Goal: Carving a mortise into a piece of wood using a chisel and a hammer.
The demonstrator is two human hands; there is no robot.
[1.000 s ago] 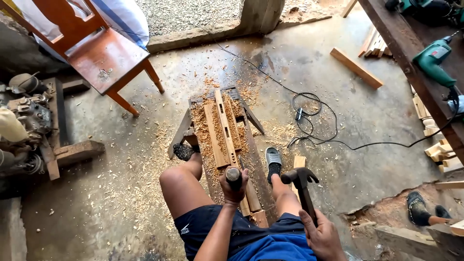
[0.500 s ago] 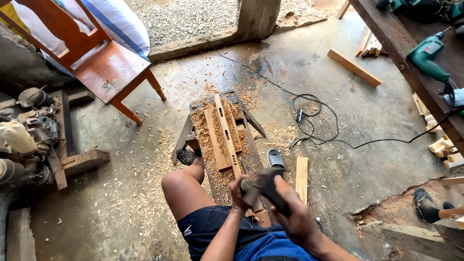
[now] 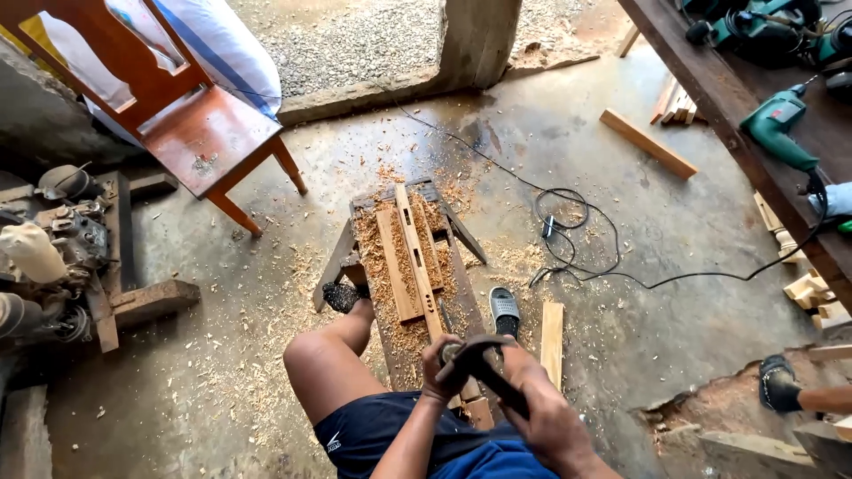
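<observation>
Two hands at work — left hand (image 3: 441, 371) gripping a chisel (image 3: 450, 353), right hand (image 3: 548, 419) gripping a hammer (image 3: 484, 365). Risk: a glancing blow onto knuckles — or splitting the slotted rail (image 3: 417, 259).

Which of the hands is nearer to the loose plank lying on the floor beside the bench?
Right. The right hand, gripping the hammer, is just below the plank; the left hand is farther over, above the bench.

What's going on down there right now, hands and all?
Left hand grips chisel handle. Right hand holds hammer, head on the chisel top. Slotted slat on the bench, shavings around.
</observation>
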